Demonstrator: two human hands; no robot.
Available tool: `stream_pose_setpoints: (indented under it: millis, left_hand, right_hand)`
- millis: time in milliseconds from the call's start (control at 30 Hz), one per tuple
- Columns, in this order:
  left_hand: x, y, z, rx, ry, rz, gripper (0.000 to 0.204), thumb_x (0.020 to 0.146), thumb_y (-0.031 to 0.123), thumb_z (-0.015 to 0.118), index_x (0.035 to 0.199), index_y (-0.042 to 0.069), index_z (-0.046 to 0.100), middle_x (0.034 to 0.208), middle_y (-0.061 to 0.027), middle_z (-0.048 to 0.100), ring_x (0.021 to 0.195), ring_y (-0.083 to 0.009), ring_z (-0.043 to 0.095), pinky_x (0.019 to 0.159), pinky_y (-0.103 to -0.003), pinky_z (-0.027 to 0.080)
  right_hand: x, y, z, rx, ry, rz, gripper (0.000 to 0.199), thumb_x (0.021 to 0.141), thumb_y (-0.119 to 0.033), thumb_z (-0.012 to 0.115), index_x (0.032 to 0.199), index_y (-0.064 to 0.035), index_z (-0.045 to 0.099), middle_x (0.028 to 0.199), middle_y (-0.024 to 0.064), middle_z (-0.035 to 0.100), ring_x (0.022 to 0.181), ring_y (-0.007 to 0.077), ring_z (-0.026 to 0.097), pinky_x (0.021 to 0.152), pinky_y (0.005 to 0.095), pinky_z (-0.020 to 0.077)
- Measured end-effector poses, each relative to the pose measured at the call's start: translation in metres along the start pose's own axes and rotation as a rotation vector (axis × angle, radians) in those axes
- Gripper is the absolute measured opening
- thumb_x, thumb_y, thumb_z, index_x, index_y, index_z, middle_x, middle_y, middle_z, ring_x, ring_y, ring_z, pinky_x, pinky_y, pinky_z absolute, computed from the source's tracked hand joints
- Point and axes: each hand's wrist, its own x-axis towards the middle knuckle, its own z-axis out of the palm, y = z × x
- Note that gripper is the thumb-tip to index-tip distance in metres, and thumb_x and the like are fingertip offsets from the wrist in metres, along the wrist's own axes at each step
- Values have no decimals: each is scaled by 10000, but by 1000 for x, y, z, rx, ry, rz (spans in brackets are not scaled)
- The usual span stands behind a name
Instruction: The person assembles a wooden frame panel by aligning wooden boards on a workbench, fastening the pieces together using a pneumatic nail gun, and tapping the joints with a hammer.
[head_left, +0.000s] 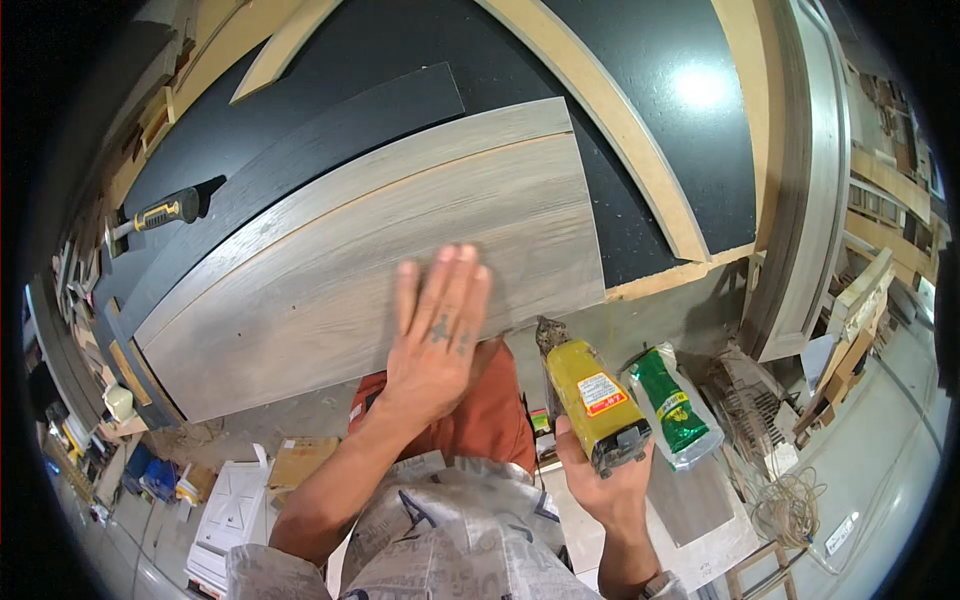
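Note:
My left hand (438, 325) lies flat, fingers extended, over a grey-brown wood-grain panel (285, 310) with a curved far edge. A thin pale line runs along that edge. Off the panel's near right corner, my right hand (608, 485) is wrapped under a yellow-bodied tool (592, 385) with a grimy dark nose and a black end. Its nose points toward the panel; its exact kind is unclear. Just right of it is a green and clear plastic packet (675, 405). Beyond the panel's far edge lies a dark curved board (330, 140).
A yellow and black handled hand tool (165, 213) rests at the left on the black worktop (500, 60). A curved pale wooden strip (610, 110) crosses it at the right. Tall wood-grain boards (800, 200) stand further right. Coiled cable (790, 505) lies on the floor.

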Motion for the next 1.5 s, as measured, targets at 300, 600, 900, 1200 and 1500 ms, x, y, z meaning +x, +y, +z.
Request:
stream_pose_setpoints:
  millis: [300,600,900,1200,1500]
  left_hand:
    - [-86,-51,-53,118,47,-366,1168,721,432,837,1558,-33,168,1607,-315,162,1496,-480,154,1197,-609,116]
    - [-124,-80,-40,242,95,-393,1176,797,712,651,1569,-26,158,1604,-319,171,1482,-494,186,1194,-600,146]
    - [-121,-82,-35,219,120,-407,1154,796,675,688,1568,-17,183,1598,-316,197,1473,-495,216,1189,-603,160]
    - [-123,-80,-34,251,143,-417,1156,803,719,648,1524,-84,233,1570,-328,247,1464,-490,246,1176,-620,193]
    - [-115,-71,-43,153,138,-375,1119,812,662,685,1531,-70,239,1568,-348,234,1462,-503,235,1171,-624,191]
  right_hand:
    - [-25,2,-22,50,68,228,396,738,-95,837,1044,18,614,843,72,720,726,149,697,684,299,542]
    - [-19,11,-6,-111,-123,-77,622,707,-125,841,1245,14,560,947,131,725,730,242,731,662,309,567]
    - [-13,-10,20,-173,-264,-55,346,735,-170,806,1052,-95,689,1071,95,683,863,268,661,707,398,442]
    - [-14,-16,30,-185,-287,-47,317,732,-138,796,1020,-58,690,1019,128,654,811,296,661,668,427,491]
    - [-14,-28,29,-29,-334,120,552,713,-130,844,1195,-5,607,969,169,697,831,267,718,749,346,558]
